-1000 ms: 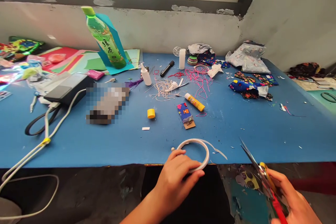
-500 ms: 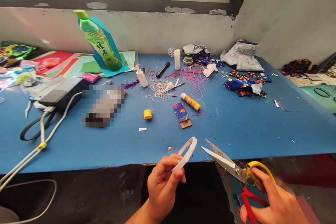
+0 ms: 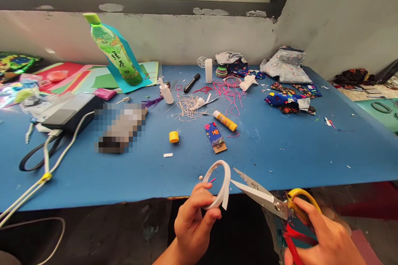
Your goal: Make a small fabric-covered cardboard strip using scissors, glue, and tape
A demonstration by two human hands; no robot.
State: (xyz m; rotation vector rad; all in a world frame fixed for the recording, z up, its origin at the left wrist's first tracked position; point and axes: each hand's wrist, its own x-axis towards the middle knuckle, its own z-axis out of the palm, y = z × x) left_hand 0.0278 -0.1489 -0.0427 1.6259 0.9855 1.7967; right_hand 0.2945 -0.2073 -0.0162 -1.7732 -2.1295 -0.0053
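Between the thumb and fingers of my left hand [image 3: 195,223] is a white ring of tape or paper strip [image 3: 226,178], with a short loose end hanging at its right side. My right hand [image 3: 326,232] grips a pair of scissors [image 3: 264,196] with yellow and red handles. Their blades are parted and point left, the tips close to the ring. Behind the ring on the blue table lie a small piece wrapped in patterned blue cloth [image 3: 214,133], an uncapped yellow glue stick [image 3: 225,120] and its yellow cap [image 3: 174,137].
Cream cords [image 3: 188,107] and pink cords [image 3: 228,95] lie tangled mid-table [image 3: 295,149]. A white squeeze bottle [image 3: 166,92], black marker [image 3: 192,83] and green tea bottle [image 3: 116,51] stand or lie behind. Cloth scraps [image 3: 287,101] are at right; a power bank with cables [image 3: 73,112] at left.
The ring has turned to show more of its opening, and its loose end now hangs free. The scissors have moved left, nearer to the ring, blades still apart.
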